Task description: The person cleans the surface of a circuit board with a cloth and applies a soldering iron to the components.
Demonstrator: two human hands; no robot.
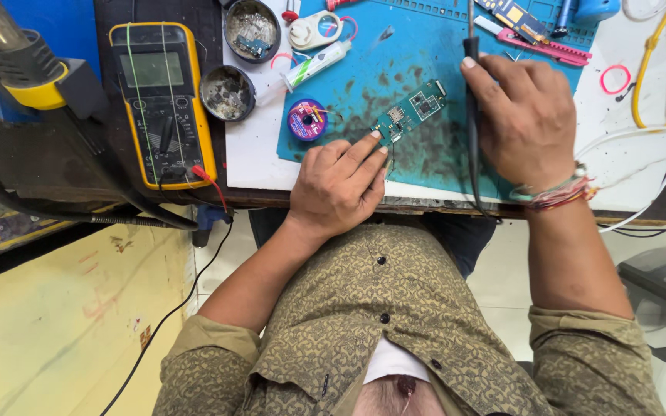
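1. Two hands worked at centre frame: the left hand [338,183] pinned a small teal circuit board [408,112] with extended fingertips.
2. The right hand [523,118], fingers closed, gripped a black soldering iron [472,92] beside the board.
3. Soldering seemed under way on the stained blue mat [364,85], unfinished.

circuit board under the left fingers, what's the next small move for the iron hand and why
Probably bring the soldering iron in the right hand down toward the circuit board. The left hand already pins the board's near end with a fingertip on the blue mat, while the iron is held upright beside the board's far end. Its tip is out of view, so contact cannot be told.
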